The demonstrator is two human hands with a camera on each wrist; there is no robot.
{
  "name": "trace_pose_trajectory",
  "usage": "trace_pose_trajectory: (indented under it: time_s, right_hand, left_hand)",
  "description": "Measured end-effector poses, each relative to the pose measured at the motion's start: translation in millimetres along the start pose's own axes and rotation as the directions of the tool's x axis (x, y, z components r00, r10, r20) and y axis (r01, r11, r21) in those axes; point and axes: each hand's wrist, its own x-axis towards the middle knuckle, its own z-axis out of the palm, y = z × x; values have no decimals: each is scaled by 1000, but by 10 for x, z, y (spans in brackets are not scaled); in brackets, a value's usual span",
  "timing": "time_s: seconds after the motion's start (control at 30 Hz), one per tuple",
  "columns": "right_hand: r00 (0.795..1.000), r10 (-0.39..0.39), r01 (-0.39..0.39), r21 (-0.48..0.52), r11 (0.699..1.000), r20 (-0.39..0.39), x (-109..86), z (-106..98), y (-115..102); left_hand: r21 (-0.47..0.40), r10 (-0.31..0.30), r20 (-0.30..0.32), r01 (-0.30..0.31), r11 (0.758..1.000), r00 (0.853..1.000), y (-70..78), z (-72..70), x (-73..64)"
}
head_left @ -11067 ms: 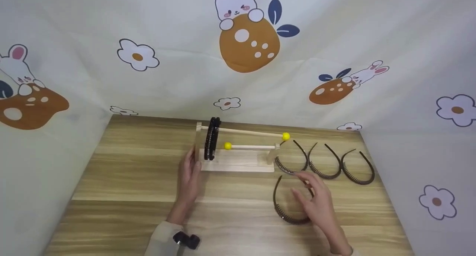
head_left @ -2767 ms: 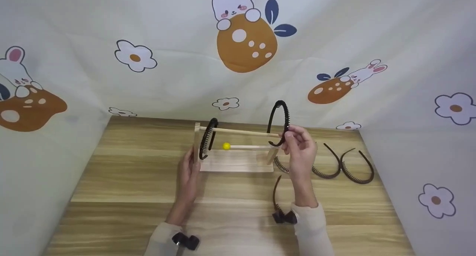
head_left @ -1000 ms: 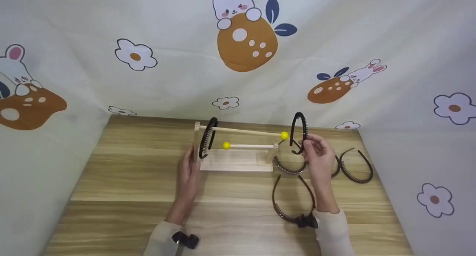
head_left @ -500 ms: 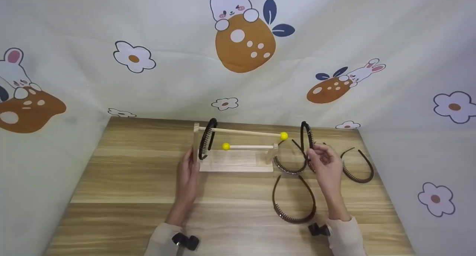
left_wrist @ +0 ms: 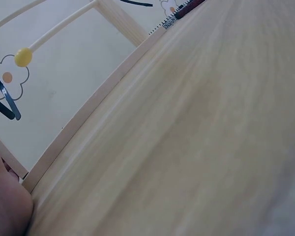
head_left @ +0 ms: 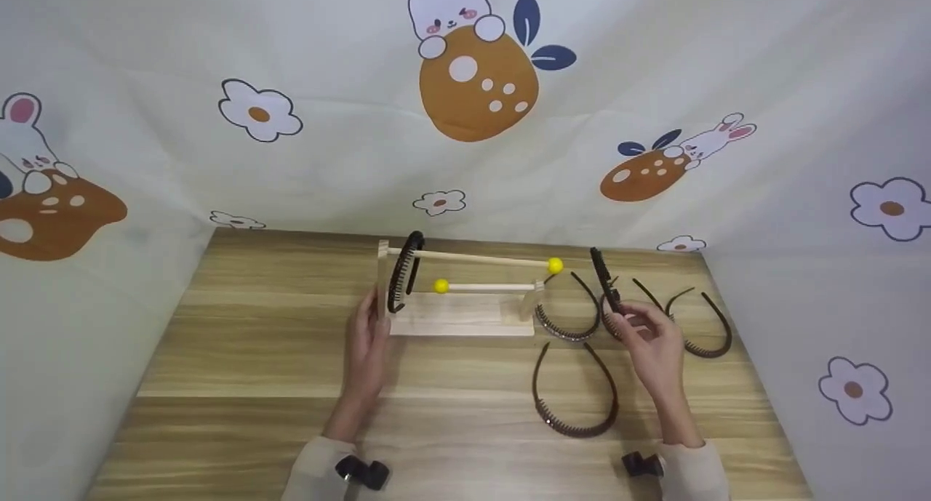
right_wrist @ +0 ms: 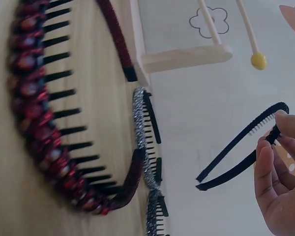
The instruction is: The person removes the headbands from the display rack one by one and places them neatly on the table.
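My left hand (head_left: 369,348) grips the left upright of a wooden headband rack (head_left: 451,329), fingers behind and thumb in front. A black toothed headband (head_left: 401,275) hangs over the rack's upper rod (head_left: 480,258), near that upright. The right hand (head_left: 654,350) pinches another black headband (head_left: 601,270) between thumb and fingers, to the right of the rack. Its two ends point away from the fingers in the right wrist view. Below it, a silver glittery headband (right_wrist: 139,118) lies on the table, and a red beaded headband (right_wrist: 32,96) lies nearer.
Three headbands lie in a row right of the rack: a left one (head_left: 571,337), a middle one (head_left: 646,292) partly hidden by the right hand, and a right one (head_left: 716,350). The rods end in yellow balls (head_left: 556,266). A printed curtain (head_left: 349,174) backs the table (head_left: 254,355).
Earlier two headbands hung at the rod's left end. One has come off over the yellow ball in the right hand, moving right and lower, and has turned edge-on. The left hand stays put.
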Motion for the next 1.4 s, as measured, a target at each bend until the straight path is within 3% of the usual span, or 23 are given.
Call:
trace_pose_trajectory:
  time_s: [0.13,0.53,0.73,1.03,1.4]
  right_hand:
    - [1000,-30,30,-14,999,3,-39,-27,51]
    - [999,31,-31,-27,999,27,-178,-116,90]
    - [996,-55,56,-12,998,69,-237,-222,152]
    - [973,-159,167,-32,985,168,-352,-375,249]
    - [987,-84,105,-154,982,140,-470,-544,282]
  left_hand:
    - [8,-18,-6,18,1000,1000,-2,8,-10]
    - [7,-11,-16,11,1000,1000,-2,19,-13]
    - [16,-17,-13,17,1000,1000,20,7,-23]
    - [19,-18,-13,18,1000,1000,26,-6,-14]
    - [-57,66,-18,-67,996,998,-33,24,23]
